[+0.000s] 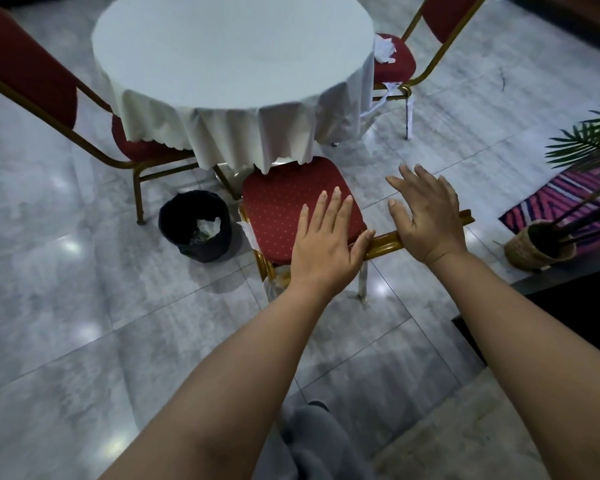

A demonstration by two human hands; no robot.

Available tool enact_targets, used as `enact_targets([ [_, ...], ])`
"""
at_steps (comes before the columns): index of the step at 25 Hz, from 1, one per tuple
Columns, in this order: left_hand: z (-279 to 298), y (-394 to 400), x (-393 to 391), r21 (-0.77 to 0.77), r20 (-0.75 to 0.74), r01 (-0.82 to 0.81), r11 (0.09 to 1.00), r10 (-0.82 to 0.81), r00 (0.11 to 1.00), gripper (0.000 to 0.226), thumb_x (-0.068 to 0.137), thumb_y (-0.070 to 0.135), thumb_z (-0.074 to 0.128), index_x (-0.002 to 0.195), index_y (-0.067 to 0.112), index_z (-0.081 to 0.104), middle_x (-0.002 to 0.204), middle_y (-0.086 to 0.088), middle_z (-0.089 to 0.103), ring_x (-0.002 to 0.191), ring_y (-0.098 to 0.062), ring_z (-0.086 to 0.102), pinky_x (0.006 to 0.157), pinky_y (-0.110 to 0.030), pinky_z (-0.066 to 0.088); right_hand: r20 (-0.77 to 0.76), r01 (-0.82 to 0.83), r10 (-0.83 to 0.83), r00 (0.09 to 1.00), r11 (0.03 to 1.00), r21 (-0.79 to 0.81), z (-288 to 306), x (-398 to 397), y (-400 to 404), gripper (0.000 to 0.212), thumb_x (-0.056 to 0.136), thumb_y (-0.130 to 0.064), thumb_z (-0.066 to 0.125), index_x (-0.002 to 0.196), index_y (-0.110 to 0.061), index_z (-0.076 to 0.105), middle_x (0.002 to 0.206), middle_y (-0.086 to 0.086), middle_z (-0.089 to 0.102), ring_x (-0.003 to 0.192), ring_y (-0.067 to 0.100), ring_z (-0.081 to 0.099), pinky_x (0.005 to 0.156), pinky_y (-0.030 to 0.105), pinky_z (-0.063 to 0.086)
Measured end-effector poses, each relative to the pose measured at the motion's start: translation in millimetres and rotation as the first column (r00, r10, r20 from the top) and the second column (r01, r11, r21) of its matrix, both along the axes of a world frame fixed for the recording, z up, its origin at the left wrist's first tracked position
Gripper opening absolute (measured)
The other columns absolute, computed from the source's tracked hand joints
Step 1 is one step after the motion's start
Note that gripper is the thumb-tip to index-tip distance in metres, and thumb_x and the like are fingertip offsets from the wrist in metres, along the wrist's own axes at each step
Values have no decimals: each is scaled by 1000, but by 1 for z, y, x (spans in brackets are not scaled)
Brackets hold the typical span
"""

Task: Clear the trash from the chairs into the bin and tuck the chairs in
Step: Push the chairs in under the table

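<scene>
Three red chairs with gold frames stand around one round table [222,53] under a white cloth. Near chair [291,209]: seat partly under the cloth edge, nothing on the cushion. Left chair [32,74]: seat mostly hidden by the cloth. Far chair [400,58]: crumpled white paper [384,49] lies on its seat. One black bin [194,225] stands on the floor just left of the near chair, white trash inside.

Left hand [326,244] lies flat on the near chair's back edge, fingers straight, gripping nothing. Right hand [426,216] is spread over the gold top rail [385,242], fingers straight.

Right: a potted palm [541,244] in a woven basket and a striped rug [561,195]. Floor [66,306]: glossy grey marble tiles.
</scene>
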State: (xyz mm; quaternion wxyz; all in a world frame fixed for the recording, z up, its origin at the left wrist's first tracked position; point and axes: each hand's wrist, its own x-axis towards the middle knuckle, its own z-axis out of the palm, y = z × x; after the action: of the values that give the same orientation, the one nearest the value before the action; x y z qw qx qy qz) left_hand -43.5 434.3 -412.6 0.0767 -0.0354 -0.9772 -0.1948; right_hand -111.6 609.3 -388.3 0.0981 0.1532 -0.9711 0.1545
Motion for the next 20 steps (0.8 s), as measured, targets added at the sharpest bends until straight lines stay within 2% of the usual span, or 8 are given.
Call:
enact_targets([
  [5, 1, -25, -44, 12, 17, -10, 1000, 10, 1000, 66, 100, 57, 20, 150, 17, 37, 159, -3, 29, 151, -18, 12, 123, -42, 5, 24, -17, 18, 1000, 1000, -22, 0, -43, -25, 59, 93, -47, 27, 141, -22, 51, 154, 3, 43, 145, 21, 33, 120, 44, 12],
  [15, 2, -91, -159, 10, 28, -31, 999, 30, 999, 66, 98, 58, 20, 147, 19, 41, 157, -2, 35, 150, -17, 16, 122, -41, 9, 30, -19, 22, 999, 997, -79, 4, -154, -92, 60, 91, -44, 30, 138, -16, 55, 147, 9, 51, 138, 25, 43, 116, 40, 24],
  [20, 0, -93, -188, 31, 44, -13, 999, 11, 999, 66, 98, 59, 20, 147, 20, 40, 157, -3, 34, 149, -20, 18, 122, -42, 13, 64, -17, 22, 998, 997, -76, 6, -184, -93, 60, 92, -43, 30, 139, -14, 54, 146, 12, 51, 138, 29, 42, 116, 45, 29],
])
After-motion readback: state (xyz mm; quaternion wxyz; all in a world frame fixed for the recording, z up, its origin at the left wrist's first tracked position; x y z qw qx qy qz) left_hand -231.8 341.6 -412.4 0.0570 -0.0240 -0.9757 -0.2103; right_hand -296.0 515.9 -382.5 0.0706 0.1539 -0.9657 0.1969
